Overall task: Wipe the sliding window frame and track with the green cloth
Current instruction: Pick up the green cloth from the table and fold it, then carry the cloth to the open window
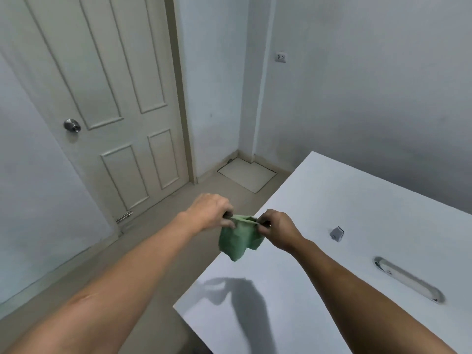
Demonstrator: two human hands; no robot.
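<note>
A green cloth (239, 238) hangs folded between my two hands, above the left edge of a white table. My left hand (210, 210) pinches its upper left corner. My right hand (277, 227) pinches the upper right corner. The cloth droops below the fingers and casts a shadow on the tabletop. No sliding window, frame or track shows in this view.
The white table (319, 290) fills the lower right, with a small grey clip-like object (336, 233) and an oval metal cable slot (408, 278) on it. A closed cream panel door (107, 103) with a round knob (72, 125) stands at left. Beige floor lies between door and table.
</note>
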